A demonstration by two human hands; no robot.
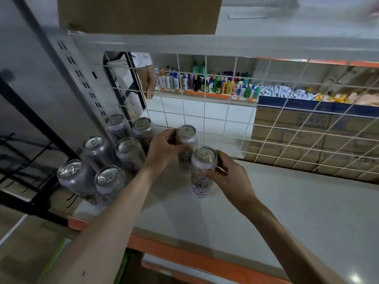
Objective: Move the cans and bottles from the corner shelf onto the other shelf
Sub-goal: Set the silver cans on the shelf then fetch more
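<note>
We hold one tall silver aluminium can with a printed label in each hand. The left hand (164,149) curls its fingers round the far can (186,133) just below the rim. The right hand (229,177) wraps the near can (202,181) at mid-body. Both cans are upright, long axis vertical, close together above the pale grey shelf board (287,201); we cannot tell whether their bases touch it. Six matching cans (128,152) cluster just left of the left hand. A white wire mesh panel (287,124) closes the far side, so we judge that any withdrawal must run toward the near edge.
</note>
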